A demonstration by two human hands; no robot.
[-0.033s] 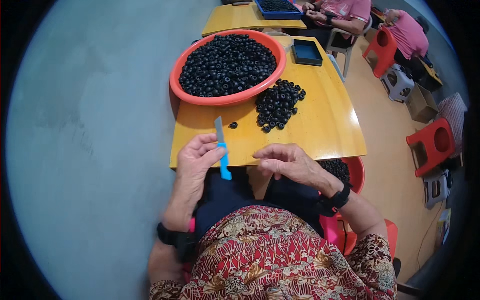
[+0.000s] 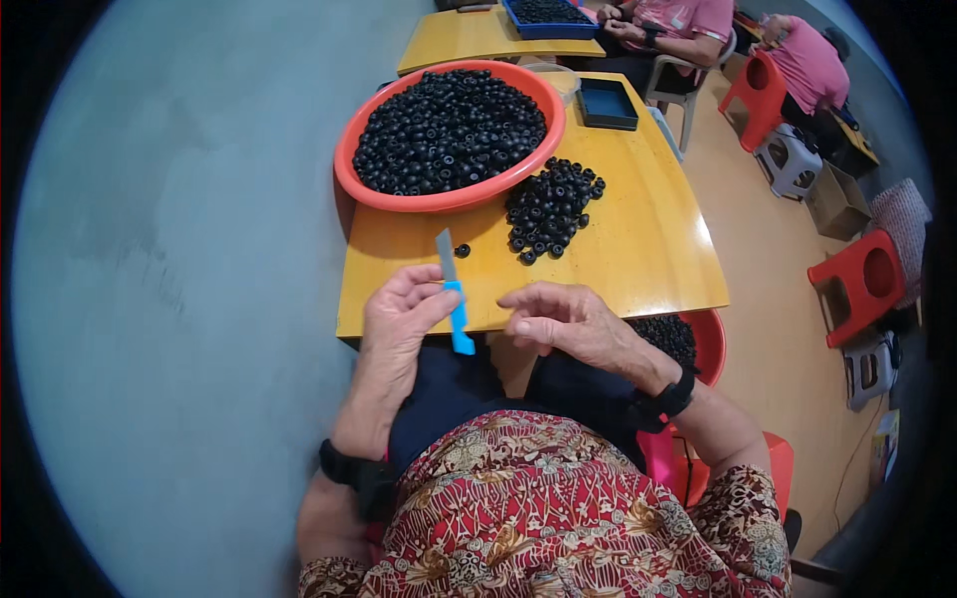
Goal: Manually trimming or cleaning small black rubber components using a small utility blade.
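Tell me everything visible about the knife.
The knife has a bare, grey, metal-looking blade and a bright blue, plastic-looking handle with a notched lower end. The left hand grips it between thumb and fingers, blade pointing away from the person, leaning slightly left. In view it crosses the table's near edge. The right hand is apart from it.

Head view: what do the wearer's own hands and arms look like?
Left hand and right hand are both bare, no gloves. Each arm has a black strap at the wrist with a dark, boxy part: left strap, right strap. The right sleeve is patterned in red, cream and brown; the left sleeve barely shows.
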